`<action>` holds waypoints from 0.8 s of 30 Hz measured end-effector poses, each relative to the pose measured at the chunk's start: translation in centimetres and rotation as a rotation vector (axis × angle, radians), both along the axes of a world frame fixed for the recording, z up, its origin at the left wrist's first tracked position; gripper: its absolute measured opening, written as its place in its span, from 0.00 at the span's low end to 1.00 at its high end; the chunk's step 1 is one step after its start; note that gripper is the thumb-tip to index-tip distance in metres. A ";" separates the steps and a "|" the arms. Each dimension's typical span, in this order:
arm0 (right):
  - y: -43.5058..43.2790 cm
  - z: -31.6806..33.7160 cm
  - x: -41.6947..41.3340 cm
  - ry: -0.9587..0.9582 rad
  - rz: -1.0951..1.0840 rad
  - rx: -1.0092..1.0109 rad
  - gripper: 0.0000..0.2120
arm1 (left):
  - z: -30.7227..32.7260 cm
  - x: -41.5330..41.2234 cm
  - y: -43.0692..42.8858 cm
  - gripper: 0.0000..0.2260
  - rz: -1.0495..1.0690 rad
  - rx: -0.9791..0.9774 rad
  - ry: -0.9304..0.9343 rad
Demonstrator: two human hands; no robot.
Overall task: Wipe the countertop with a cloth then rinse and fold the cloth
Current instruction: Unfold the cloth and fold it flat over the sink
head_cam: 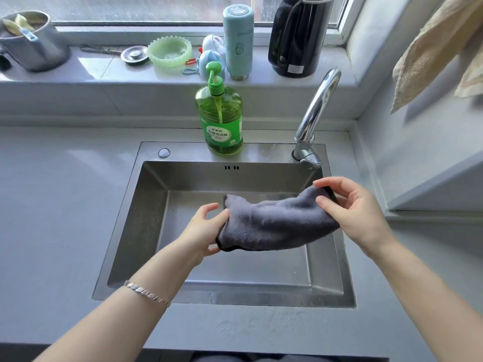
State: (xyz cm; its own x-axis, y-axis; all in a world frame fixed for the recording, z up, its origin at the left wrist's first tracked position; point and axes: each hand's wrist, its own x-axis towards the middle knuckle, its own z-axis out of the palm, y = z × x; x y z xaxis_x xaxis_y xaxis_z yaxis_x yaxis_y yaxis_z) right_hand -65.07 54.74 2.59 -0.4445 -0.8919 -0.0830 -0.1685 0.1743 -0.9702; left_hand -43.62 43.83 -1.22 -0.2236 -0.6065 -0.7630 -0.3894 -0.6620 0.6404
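We've got two hands on one grey cloth (pixel 274 220), stretched above the sink (pixel 146 205) basin: left hand (pixel 206 231) pinches its left end, right hand (pixel 350 207) grips the right end, fingers loosely curled. One green soap bottle (pixel 219 118) sits on the sink's back rim, one faucet (pixel 316 116) at its back-right corner. Basin holds nothing else.

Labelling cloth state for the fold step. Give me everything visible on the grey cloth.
The cloth is grey, fluffy like microfibre, with a dark edge showing at its lower left corner. It hangs bunched and partly doubled over, stretched above the sink basin without touching it. The left hand grips its left end, and the right hand pinches its raised right end. Whether it is wet cannot be told.
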 end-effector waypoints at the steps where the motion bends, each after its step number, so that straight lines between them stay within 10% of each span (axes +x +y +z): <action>1: 0.2 -0.2 -0.3 0.010 0.006 0.000 0.19 | 0.1 0.2 0.0 0.15 -0.022 -0.007 -0.003; 9: 1.3 -1.1 -1.2 -0.007 0.063 0.001 0.25 | 0.9 0.2 0.3 0.28 -0.268 -0.070 0.079; 18: 1.0 -0.5 -3.0 0.118 0.079 0.152 0.17 | 2.0 0.5 0.3 0.12 -0.097 -0.310 0.103; 24: 0.0 -1.4 -2.9 0.624 0.171 0.403 0.19 | 2.1 0.7 0.1 0.15 -0.106 -0.644 -0.112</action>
State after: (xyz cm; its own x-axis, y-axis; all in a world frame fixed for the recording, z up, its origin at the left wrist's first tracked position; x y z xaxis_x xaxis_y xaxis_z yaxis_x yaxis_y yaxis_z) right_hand -67.97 54.73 1.17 -0.3741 -0.9066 -0.1952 -0.7216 0.4168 -0.5528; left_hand -42.89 43.96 0.89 -0.2473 -0.9283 -0.2778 -0.5188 -0.1152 0.8471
